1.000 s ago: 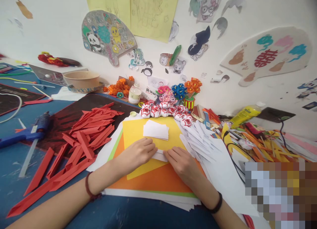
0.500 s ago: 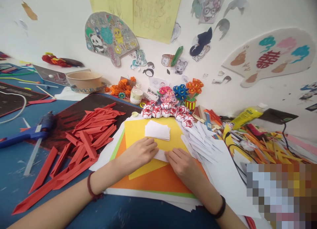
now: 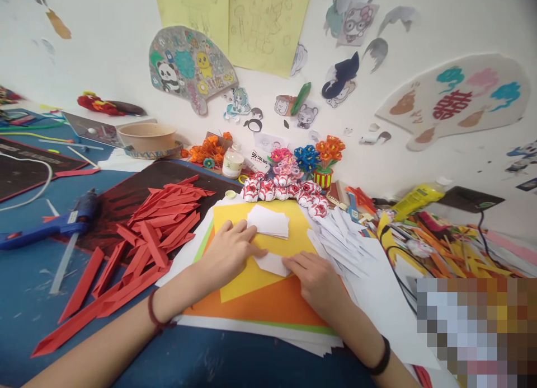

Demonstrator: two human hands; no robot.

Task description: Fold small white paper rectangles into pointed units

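Observation:
A small white paper slip [image 3: 273, 264] with slanted ends lies on the yellow sheet [image 3: 235, 284] in front of me. My left hand [image 3: 230, 252] is over its left end, fingers spread and raised, with the thumb at the slip's upper left edge. At the opposite end, my right hand [image 3: 315, 277] has its fingers bent together on the slip's right corner; its thumb is hidden. Just beyond lies a stack of white paper slips [image 3: 268, 221], close to my left fingertips.
Folded red paper strips [image 3: 157, 225] and a blue glue gun [image 3: 79, 217] lie to the left. White folded strips [image 3: 342, 239] are on the right. Red-and-white paper pieces [image 3: 283, 189] line the back, near a bottle [image 3: 232, 163] and flowers [image 3: 306, 158]. An orange sheet [image 3: 260, 307] sits underneath.
My left hand has loosened from the slip and moved slightly up and left, its fingers spreading. More of the slip shows now, with its slanted ends. My right hand stays at its right end.

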